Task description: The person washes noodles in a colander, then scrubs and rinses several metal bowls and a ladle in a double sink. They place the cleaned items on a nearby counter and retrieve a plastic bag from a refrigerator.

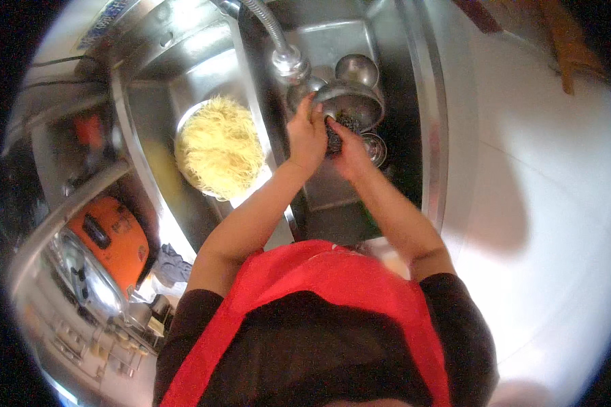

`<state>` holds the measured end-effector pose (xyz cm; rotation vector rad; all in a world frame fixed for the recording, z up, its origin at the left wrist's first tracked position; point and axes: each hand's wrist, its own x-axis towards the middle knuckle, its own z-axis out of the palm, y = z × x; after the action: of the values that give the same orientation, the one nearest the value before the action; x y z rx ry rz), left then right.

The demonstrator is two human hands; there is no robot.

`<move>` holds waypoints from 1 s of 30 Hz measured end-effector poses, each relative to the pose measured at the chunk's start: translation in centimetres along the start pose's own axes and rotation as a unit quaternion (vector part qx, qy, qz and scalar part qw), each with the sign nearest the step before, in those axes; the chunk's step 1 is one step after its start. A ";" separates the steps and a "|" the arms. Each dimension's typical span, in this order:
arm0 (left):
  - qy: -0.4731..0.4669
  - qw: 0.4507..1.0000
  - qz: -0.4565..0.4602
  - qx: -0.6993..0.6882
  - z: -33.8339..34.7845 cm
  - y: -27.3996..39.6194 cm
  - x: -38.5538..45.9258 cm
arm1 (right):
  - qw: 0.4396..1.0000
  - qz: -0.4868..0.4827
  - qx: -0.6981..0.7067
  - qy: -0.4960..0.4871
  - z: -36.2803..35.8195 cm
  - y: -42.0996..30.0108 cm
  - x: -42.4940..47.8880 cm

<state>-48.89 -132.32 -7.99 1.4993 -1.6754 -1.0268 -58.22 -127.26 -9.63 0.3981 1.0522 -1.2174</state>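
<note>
Both my hands are low in the right-hand steel sink basin. My left hand (307, 136) meets the near left rim of a round metal bowl (361, 99). Between the hands is a dark, coarse mass, perhaps a metal scouring pad (334, 136), with my right hand (354, 152) against its right side. More dark material lies inside the bowl. Another metal bowl (357, 70) sits beyond it, and a small metal cup or bowl (374, 150) is just right of my right hand. A further metal bowl (303, 91) is partly hidden behind my left fingers.
A faucet head (289, 63) on a flexible metal hose hangs above the basin. In the left basin stands a bowl heaped with pale yellow shreds (221, 147). A steel divider (257, 109) separates the basins. An orange case or appliance (112, 239) is at the lower left.
</note>
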 end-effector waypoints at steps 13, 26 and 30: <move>-0.106 0.990 0.060 0.077 -3.1 0.7 0.4 | 0.773 -0.429 -0.465 0.045 0.0 -4.7 -1.1; -0.124 0.982 0.138 0.046 -2.6 1.0 -0.1 | 0.902 -0.305 -0.305 0.029 -5.4 -1.9 0.5; -0.188 0.970 0.128 0.090 -3.5 0.2 0.5 | 0.769 -0.393 -0.503 0.032 -3.2 -3.4 -3.0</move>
<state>-46.02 -133.28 -6.13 1.2024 -2.2153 -1.0860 -62.68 -124.34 -7.83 -0.9454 1.8451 -1.1266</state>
